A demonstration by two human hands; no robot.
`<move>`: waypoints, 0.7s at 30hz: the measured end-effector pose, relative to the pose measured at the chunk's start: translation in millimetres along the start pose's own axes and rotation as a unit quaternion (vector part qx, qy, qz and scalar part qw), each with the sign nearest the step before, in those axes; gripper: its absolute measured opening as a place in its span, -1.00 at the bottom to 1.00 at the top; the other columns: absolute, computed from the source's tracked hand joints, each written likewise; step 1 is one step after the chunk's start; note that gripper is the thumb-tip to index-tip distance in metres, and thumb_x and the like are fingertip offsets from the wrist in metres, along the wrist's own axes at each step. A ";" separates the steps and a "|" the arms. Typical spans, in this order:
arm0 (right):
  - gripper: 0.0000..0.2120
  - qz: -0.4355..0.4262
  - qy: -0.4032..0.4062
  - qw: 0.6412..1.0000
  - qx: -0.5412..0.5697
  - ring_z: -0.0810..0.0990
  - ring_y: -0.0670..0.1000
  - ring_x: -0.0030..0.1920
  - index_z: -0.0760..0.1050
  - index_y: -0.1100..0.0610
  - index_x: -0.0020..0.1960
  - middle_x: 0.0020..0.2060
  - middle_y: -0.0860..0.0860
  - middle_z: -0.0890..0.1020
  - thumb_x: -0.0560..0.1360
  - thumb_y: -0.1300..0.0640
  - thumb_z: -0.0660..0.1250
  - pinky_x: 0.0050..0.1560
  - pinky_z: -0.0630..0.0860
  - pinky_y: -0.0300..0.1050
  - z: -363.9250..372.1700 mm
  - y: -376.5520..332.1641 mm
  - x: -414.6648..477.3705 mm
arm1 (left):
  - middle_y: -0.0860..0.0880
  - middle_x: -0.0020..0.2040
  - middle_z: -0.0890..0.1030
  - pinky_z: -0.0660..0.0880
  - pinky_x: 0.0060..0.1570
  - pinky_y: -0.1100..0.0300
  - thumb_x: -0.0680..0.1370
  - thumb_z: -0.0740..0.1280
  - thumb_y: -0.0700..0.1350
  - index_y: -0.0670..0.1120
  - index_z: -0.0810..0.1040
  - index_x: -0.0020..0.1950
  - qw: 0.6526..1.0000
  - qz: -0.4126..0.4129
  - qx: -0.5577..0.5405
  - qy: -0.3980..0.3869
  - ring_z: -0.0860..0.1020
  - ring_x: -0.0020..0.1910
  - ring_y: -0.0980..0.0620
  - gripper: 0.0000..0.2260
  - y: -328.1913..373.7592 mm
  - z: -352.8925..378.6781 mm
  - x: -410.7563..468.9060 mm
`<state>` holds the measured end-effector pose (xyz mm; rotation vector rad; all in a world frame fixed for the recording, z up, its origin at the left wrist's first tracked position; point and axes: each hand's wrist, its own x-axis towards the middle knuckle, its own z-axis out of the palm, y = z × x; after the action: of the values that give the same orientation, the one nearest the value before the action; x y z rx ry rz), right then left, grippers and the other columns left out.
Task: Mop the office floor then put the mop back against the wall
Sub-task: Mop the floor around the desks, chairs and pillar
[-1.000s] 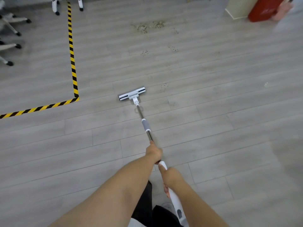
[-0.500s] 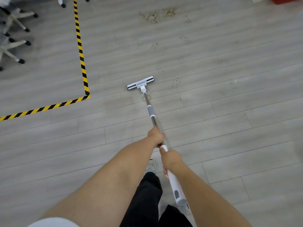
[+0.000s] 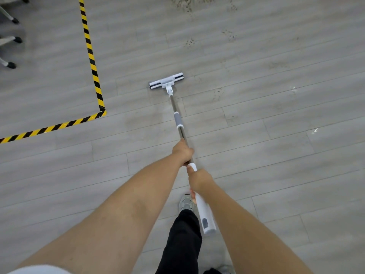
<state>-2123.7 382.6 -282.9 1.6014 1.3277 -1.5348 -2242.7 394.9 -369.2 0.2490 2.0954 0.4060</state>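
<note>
The mop [image 3: 177, 119] lies slanted over the grey plank floor [image 3: 276, 155]. Its flat white head [image 3: 166, 81] is pressed down on the boards out in front of the person, and its shaft runs back toward the body. The head sits crosswise to the shaft, just to the right of the corner made by the yellow-and-black striped tape [image 3: 92, 62], but apart from it. A grey sleeve with white rings sits on the metal shaft between the head and the hands. The left hand [image 3: 182, 153] is wrapped round the bare metal shaft with its fingers curled under. The right hand [image 3: 199, 180] sits just behind it and grips the top of the thick white handle [image 3: 205, 214], with the thumb laid along the handle. The handle's end sticks out past the right forearm. Below the hands a grey shoe [image 3: 185, 202] and a black trouser leg [image 3: 183, 240] stand on the boards. Small patches of brown crumbs [image 3: 190, 42] lie on the floor beyond and to the right of the head, with a denser scatter [image 3: 185, 3] at the far edge of the view. Chair legs with black casters [image 3: 11, 65] stand inside the taped area at the far left.
</note>
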 end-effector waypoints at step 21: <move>-0.47 0.085 0.004 0.996 -0.030 0.47 0.07 -0.47 0.47 0.21 -0.07 -0.65 0.05 0.46 0.64 -0.23 0.04 -0.10 0.58 -0.04 9.3 381.6 -111.9 | -0.10 -0.03 0.56 0.66 -0.25 0.08 0.58 0.24 -0.15 0.01 0.26 0.51 0.997 -0.028 -0.067 -0.025 0.61 -0.12 -0.08 -0.50 -159.0 264.4 -270.6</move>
<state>-1767.7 205.7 -268.6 1.6392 1.1970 -1.3772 -1878.2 207.5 -347.9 0.1196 2.0131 0.4984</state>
